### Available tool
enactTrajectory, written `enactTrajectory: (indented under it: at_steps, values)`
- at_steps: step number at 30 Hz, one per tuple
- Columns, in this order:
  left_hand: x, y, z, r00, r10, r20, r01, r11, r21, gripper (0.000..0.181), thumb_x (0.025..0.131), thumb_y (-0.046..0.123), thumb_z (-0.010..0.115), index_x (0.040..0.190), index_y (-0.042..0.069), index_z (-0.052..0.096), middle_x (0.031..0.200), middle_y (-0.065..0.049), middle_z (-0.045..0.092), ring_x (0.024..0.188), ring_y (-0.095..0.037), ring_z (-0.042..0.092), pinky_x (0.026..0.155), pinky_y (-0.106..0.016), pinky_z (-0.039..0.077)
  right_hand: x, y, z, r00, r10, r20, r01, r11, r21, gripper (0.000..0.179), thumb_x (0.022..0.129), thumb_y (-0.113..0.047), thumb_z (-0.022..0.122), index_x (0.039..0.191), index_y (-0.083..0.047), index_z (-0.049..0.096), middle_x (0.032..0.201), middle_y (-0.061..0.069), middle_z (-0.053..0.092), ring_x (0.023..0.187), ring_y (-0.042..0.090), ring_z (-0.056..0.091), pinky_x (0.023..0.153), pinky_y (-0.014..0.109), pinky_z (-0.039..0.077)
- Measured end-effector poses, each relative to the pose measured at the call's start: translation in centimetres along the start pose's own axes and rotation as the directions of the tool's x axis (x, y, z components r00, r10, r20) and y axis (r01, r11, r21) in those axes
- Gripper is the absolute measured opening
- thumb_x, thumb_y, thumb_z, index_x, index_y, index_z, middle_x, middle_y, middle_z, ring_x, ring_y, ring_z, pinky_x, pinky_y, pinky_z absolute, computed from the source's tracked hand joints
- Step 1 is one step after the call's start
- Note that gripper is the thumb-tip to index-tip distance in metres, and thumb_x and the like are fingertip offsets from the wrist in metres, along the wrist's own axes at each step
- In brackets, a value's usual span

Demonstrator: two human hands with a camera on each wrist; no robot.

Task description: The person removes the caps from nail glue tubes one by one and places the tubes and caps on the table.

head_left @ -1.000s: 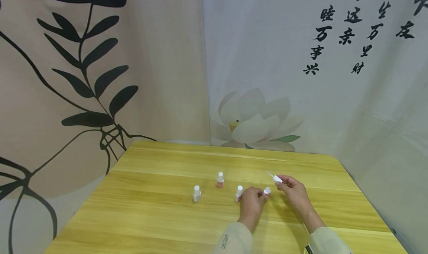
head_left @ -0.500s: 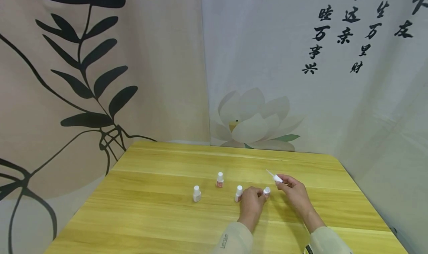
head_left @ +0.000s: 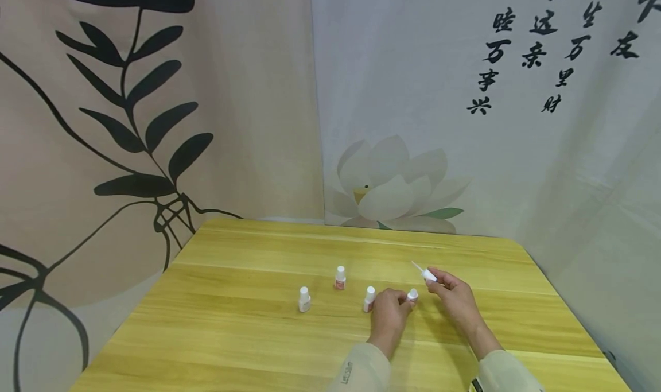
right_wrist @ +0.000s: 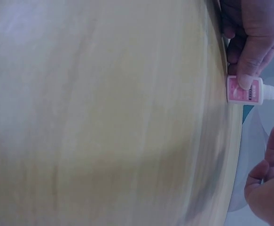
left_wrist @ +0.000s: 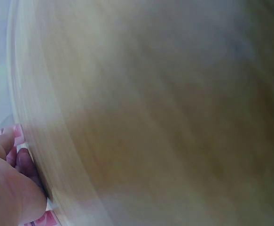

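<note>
- Only the white thin-stemmed cap [head_left: 428, 275], pinched in my right hand [head_left: 453, 300], tilts slightly higher.
- My left hand [head_left: 388, 317] pinches the white pink-labelled bottle [right_wrist: 247, 97] on the yellow wood-grain table [head_left: 232, 311].
- A nudge could spill it (no cap).

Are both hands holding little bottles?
No, the left fingers hold a bottle, but the right fingers pinch a cap with a thin stick.

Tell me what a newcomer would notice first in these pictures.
Probably the black leafy plant on the left of the backdrop, with black characters at its upper right. Then, on the yellow wooden table, the left hand grips a small uncapped bottle, while the right hand holds a white cap with a thin tip above the tabletop.
</note>
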State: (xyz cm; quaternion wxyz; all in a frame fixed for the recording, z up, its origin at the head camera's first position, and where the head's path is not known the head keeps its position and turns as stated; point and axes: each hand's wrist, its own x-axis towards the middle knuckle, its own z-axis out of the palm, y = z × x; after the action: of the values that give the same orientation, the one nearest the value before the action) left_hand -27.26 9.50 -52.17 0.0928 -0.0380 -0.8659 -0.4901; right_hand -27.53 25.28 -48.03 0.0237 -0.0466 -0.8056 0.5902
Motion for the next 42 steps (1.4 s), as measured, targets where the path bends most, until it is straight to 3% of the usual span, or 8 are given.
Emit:
enactTrajectory:
  at_steps: [16, 27, 42]
  values:
    - [-0.2, 0.29, -0.3, 1.0, -0.022, 0.008, 0.022, 1.0, -0.002, 0.005, 0.08, 0.019, 0.082, 0.083, 0.016, 0.079, 0.076, 0.012, 0.064, 0.07, -0.003, 0.054, 0.076, -0.032, 0.041, -0.26, 0.19, 0.13, 1.0, 0.015, 0.013, -0.015, 1.0, 0.021, 0.039, 0.1, -0.018, 0.06, 0.134, 0.0, 0.053, 0.116, 0.011, 0.061, 0.099, 0.017, 0.06, 0.095, 0.043, 0.041]
    - [-0.45, 0.23, -0.42, 1.0, -0.01, 0.011, 0.01, 1.0, 0.013, 0.005, 0.081, 0.021, 0.081, 0.084, 0.017, 0.079, 0.076, 0.012, 0.064, 0.07, -0.003, 0.053, 0.076, -0.032, 0.039, -0.39, 0.26, 0.26, 1.0, 0.01, 0.0, -0.01, 1.0, 0.012, 0.042, 0.1, -0.019, 0.061, 0.138, -0.002, 0.054, 0.117, 0.01, 0.061, 0.099, 0.013, 0.06, 0.095, 0.04, 0.043]
    - [-0.32, 0.02, -0.1, 1.0, 0.009, -0.006, -0.008, 1.0, 0.024, 0.006, 0.08, 0.02, 0.082, 0.083, 0.016, 0.079, 0.074, 0.012, 0.063, 0.068, -0.003, 0.052, 0.072, -0.03, 0.04, -0.48, 0.47, 0.27, 1.0, -0.005, 0.002, 0.005, 0.999, 0.045, 0.037, 0.1, -0.013, 0.059, 0.133, 0.002, 0.05, 0.122, 0.019, 0.059, 0.098, 0.015, 0.061, 0.096, 0.043, 0.043]
